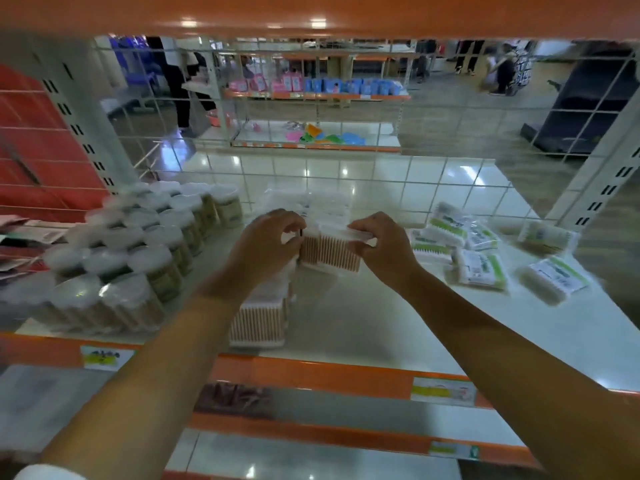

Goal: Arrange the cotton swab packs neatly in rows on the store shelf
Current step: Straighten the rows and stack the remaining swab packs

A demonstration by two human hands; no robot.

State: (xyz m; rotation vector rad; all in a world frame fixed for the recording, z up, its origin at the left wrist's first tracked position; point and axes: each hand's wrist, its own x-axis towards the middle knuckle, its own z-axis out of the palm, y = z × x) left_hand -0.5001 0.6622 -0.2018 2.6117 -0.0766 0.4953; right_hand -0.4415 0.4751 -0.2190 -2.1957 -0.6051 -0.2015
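With the left hand (268, 233) and right hand (379, 239) pinching the ends of one swab pack (329, 252), it is best set down square, just right of the near stack (259, 320).

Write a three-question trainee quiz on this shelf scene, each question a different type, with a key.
1. True or false: both the left hand and the right hand grip the same clear swab box.
2. Multiple choice: The round lidded swab jars stand on which part of the shelf? A. the person's left side B. the person's right side C. the front centre
3. Fill in: the loose green-labelled packs lie scattered on the person's ____ side.

Key
1. True: fingers of both hands curl on its ends.
2. A
3. right
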